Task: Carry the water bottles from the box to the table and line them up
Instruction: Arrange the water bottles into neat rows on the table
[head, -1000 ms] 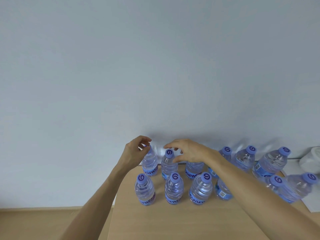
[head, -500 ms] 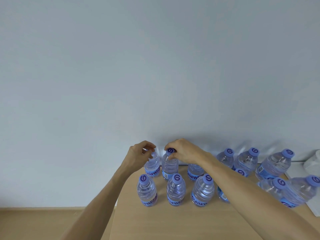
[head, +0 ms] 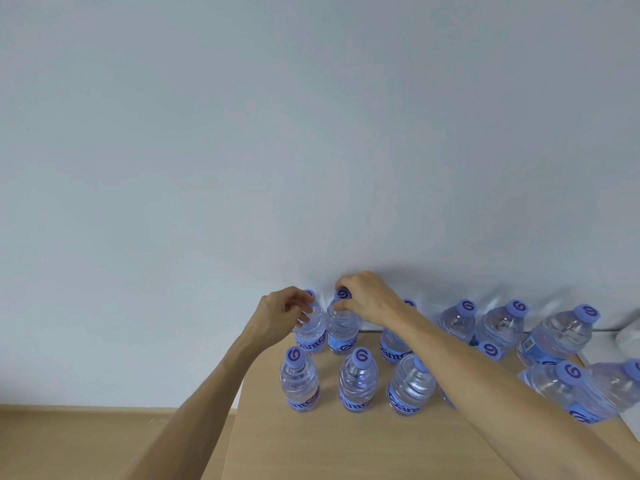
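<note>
Several clear water bottles with purple caps and blue labels stand in two rows on a light wooden table (head: 311,445). My left hand (head: 280,315) pinches the neck of the back-left bottle (head: 311,332). My right hand (head: 367,299) grips the cap of the bottle next to it (head: 341,329). Both bottles stand upright near the wall, almost touching. In the front row stand a left bottle (head: 298,382), a middle one (head: 358,382) and a third (head: 410,389) partly behind my right forearm. The box is out of view.
More bottles stand to the right along the wall (head: 498,323) and at the table's right edge (head: 585,393). A white object (head: 628,337) sits at the far right. The table's left edge drops to a wooden floor (head: 86,441). A plain wall rises right behind the table.
Both hands have closed onto the tops of the two back-left bottles. Those two bottles now stand closer together, nearer the wall.
</note>
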